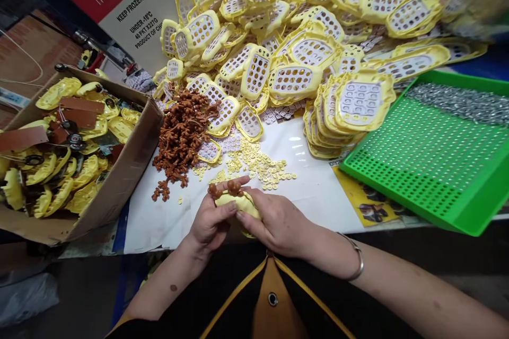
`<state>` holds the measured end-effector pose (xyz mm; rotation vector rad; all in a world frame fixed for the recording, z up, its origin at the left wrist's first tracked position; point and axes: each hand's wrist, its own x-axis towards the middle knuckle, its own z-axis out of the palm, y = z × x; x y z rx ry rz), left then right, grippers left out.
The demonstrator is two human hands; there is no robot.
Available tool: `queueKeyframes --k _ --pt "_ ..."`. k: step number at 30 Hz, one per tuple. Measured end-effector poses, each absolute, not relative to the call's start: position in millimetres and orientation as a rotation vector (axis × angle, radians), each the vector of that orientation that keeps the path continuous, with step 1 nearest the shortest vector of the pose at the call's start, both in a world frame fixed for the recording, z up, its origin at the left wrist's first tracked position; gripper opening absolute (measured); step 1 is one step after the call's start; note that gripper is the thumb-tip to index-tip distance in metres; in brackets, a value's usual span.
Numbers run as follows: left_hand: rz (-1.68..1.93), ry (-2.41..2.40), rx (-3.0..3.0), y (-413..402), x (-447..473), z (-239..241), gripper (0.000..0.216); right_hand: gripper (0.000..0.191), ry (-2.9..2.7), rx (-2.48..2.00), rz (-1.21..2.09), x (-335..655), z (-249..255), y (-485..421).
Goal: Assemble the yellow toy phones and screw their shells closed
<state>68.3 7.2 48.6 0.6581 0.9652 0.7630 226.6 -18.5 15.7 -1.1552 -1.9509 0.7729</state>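
Observation:
Between them, my left hand (210,220) and my right hand (278,220) grip a yellow plastic shell (238,202) close to the table's front edge. Brown molded pieces (234,186) stick up along the far side of this shell. Both thumbs press on its near side, and part of it is hidden by my fingers. Just beyond my hands lie many small yellow button pieces (264,164). A heap of brown molded plastic pieces (185,132) is farther left, beside a small yellow-rimmed panel (209,151).
A cardboard box (119,169) of yellow shells with wired parts stands at left. Perforated yellow shells (296,80) pile up at the back, with a stack of yellow shells (360,100) right of centre. At right, a green perforated tray (413,153) holds small metal screws (461,100).

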Motion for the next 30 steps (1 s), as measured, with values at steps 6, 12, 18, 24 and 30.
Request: queueKeyframes --k 6,12,18,24,30 --pt "0.756 0.919 0.708 5 66 43 0.059 0.035 -1.997 -1.11 0.412 224 11 -24" --pt "0.862 0.972 0.813 5 67 39 0.045 0.035 -1.836 -1.096 0.559 224 7 -21" --pt "0.947 1.124 1.252 -2 56 41 0.032 0.026 -1.732 -0.961 0.65 239 12 -14" --pt "0.972 1.275 1.672 -8 59 51 0.026 0.02 -1.601 -0.949 0.591 233 8 -19" --pt "0.717 1.372 1.829 0 59 64 0.024 0.045 -1.556 -0.974 0.654 239 8 -14"
